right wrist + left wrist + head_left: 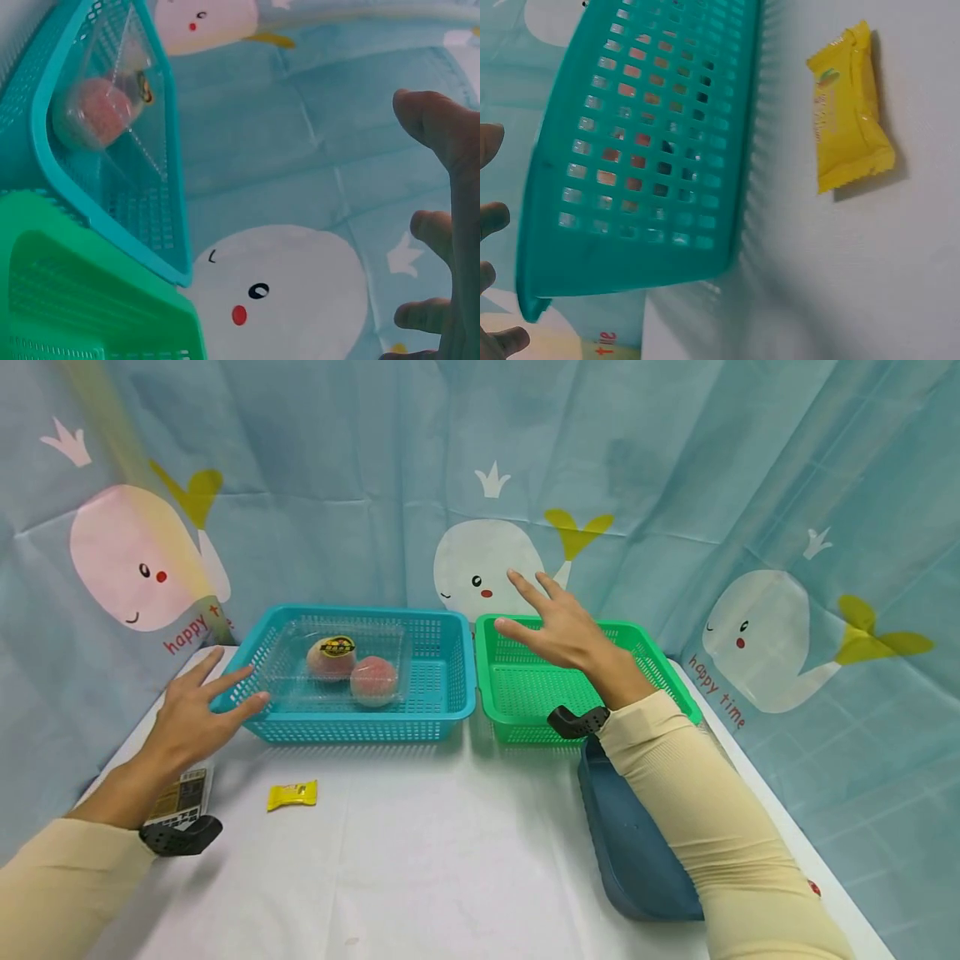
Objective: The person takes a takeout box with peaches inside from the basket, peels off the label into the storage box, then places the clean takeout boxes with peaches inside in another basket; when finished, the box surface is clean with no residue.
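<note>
My left hand (187,718) hovers at the left end of the blue basket (442,727), fingers spread and holding nothing. Inside that basket sits a clear plastic box (292,664) with two peaches (373,682), one bearing a black and gold label. Above the green basket (525,693) my right hand (558,627) is raised, its fingers apart and nothing in them. A small yellow packet (292,795) lies on the white table in front of the blue basket; the left wrist view also shows this packet (847,109).
Partly under the right forearm stands a dark blue tray (637,852). A flat printed packet (183,797) is half covered by the left wrist. Behind the baskets hangs a light blue curtain (322,527) with whale prints. A small red item (813,887) shows at the table's right edge.
</note>
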A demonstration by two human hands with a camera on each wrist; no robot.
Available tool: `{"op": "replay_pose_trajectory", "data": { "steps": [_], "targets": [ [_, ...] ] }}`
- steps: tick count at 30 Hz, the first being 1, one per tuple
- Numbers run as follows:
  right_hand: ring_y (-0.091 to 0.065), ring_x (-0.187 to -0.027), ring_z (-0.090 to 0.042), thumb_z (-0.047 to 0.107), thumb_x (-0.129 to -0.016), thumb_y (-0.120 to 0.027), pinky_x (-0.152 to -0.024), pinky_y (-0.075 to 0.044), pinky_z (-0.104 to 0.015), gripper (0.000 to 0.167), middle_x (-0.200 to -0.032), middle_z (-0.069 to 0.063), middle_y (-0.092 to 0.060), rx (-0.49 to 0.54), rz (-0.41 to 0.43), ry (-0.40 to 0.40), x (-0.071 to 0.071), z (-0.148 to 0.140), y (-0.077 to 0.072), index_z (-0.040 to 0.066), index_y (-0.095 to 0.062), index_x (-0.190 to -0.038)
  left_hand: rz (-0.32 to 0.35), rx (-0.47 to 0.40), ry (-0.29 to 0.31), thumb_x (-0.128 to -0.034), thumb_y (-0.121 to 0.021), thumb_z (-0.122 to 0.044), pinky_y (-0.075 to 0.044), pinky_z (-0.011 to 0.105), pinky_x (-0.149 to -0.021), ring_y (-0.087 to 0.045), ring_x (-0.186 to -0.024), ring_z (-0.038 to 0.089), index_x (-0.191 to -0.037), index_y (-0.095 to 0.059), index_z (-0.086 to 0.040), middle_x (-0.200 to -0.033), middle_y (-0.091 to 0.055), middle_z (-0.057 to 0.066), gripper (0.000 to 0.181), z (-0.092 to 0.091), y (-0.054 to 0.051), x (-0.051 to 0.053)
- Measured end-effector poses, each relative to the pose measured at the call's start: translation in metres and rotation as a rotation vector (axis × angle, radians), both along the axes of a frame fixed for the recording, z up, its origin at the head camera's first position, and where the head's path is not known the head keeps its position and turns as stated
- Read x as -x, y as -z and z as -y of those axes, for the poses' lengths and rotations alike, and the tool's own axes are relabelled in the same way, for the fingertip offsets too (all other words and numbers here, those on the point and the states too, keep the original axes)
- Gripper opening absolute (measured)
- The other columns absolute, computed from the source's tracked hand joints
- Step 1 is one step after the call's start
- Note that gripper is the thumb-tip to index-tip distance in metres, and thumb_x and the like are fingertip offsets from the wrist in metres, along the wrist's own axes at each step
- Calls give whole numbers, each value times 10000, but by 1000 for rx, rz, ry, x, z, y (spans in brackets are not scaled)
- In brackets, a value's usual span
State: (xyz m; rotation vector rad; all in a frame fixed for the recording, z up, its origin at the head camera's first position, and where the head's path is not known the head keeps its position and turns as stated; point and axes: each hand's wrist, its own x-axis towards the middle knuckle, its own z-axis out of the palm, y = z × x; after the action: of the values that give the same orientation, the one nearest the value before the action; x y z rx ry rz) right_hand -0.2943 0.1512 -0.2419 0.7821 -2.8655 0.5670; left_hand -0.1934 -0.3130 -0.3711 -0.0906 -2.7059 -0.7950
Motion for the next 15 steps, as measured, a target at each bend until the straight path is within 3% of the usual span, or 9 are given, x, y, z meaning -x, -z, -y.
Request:
{"op": "replay_pose_trajectory", "data": {
  "steps": [6, 15],
  "targets": [
    [-116, -1418, -405, 718, -877, -413, -1061, -176, -664, 791, -1600, -86, -48, 15, 17, -8, 7, 10, 4, 420, -95, -1537, 62, -10, -12, -958, -536, -473, -52, 794, -961, 11, -1379, 532, -1429, -422, 0, -1592, -25, 173, 677, 2, 10, 5],
    [-106, -1430, -359, 696, -890, -417, -1074, -194, -634, 782, -1599, -90, -45, 40, 70, -34, 14, 32, 9, 393, -114, -1544, 88, -36, -4, -964, -521, -482, -118, 744, -1006, -84, -1370, 537, -1393, -403, 106, -1579, -69, 209, 738, 5, 21, 11]
  ]
}}
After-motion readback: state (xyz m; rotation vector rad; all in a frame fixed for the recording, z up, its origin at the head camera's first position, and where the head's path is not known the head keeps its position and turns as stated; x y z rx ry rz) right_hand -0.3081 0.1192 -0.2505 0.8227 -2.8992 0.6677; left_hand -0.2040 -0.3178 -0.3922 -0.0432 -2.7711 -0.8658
